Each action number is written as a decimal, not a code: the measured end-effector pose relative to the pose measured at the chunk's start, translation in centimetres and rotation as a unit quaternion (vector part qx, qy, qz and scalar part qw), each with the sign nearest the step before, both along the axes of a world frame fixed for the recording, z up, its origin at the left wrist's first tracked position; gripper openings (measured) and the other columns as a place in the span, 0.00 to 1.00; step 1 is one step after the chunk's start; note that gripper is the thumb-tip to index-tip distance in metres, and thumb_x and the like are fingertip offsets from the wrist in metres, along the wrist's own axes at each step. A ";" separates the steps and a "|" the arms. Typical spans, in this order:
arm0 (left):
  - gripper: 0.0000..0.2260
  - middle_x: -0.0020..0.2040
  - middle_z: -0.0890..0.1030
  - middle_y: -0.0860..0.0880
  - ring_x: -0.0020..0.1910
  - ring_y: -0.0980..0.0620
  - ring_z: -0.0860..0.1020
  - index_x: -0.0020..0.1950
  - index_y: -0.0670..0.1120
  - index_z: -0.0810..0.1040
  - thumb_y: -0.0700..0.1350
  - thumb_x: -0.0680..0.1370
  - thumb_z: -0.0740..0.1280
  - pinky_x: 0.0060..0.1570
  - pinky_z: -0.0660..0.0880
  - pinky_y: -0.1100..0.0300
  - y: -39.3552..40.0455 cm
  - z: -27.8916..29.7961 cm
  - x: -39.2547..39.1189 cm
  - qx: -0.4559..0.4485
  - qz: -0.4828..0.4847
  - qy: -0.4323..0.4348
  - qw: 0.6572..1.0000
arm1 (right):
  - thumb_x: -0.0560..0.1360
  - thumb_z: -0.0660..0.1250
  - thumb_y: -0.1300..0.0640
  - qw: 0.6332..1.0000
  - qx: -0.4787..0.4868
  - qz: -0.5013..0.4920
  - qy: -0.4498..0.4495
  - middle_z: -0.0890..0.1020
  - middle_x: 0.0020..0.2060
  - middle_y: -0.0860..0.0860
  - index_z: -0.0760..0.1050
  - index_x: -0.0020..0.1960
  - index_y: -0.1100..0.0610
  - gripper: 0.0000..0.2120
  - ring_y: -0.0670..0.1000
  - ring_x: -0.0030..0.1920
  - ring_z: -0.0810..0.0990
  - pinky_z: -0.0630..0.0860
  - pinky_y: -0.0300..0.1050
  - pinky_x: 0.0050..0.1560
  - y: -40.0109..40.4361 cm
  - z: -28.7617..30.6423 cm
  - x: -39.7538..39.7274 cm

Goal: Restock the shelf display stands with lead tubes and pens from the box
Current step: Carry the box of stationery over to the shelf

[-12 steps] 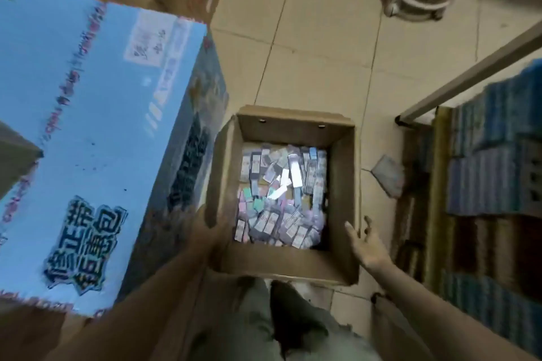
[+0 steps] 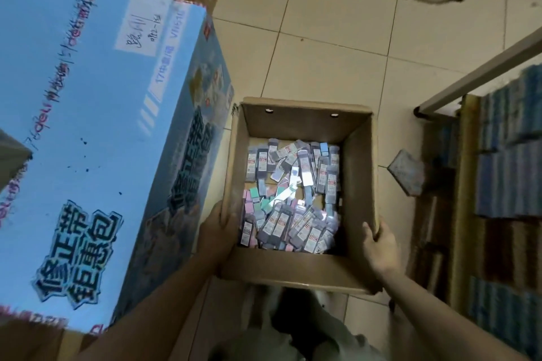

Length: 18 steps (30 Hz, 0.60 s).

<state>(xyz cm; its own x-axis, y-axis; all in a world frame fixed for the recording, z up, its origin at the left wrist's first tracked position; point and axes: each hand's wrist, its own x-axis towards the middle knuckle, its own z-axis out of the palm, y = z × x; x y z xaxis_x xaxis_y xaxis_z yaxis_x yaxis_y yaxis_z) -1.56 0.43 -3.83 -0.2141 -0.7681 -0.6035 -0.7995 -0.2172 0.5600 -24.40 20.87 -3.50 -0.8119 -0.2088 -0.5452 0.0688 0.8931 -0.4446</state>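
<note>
1. My left hand grips the near left wall of the open cardboard box
2. My right hand clasps its near right corner, fingers curled over the rim
3. Lead tubes lie heaped inside, right of the big blue carton

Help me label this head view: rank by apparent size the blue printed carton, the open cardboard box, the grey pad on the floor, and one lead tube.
1. blue printed carton, though it is nearest the camera
2. open cardboard box
3. grey pad
4. one lead tube
</note>
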 end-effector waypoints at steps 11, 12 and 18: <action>0.03 0.33 0.73 0.61 0.31 0.64 0.71 0.47 0.50 0.73 0.46 0.80 0.64 0.28 0.64 0.76 -2.3 29.2 -0.8 -0.071 -0.019 0.005 0.997 | 0.82 0.61 0.52 0.998 0.012 0.063 -0.006 0.82 0.58 0.59 0.70 0.70 0.53 0.18 0.64 0.59 0.79 0.75 0.52 0.60 -2.1 29.5 -2.4; 0.03 0.34 0.75 0.58 0.32 0.59 0.73 0.48 0.49 0.75 0.47 0.80 0.64 0.31 0.67 0.72 -2.5 32.7 -0.8 -0.078 -0.014 0.018 0.997 | 0.82 0.60 0.52 0.998 0.011 0.069 -0.004 0.82 0.58 0.59 0.70 0.71 0.54 0.18 0.64 0.59 0.78 0.75 0.53 0.60 -2.4 33.1 -2.6; 0.11 0.48 0.78 0.48 0.47 0.48 0.77 0.59 0.42 0.75 0.47 0.82 0.62 0.44 0.66 0.63 -3.7 49.7 -0.2 -0.108 -0.049 0.056 0.991 | 0.82 0.60 0.52 0.996 -0.031 0.064 0.049 0.82 0.58 0.56 0.70 0.70 0.53 0.18 0.60 0.58 0.80 0.76 0.56 0.61 -4.3 51.8 -2.5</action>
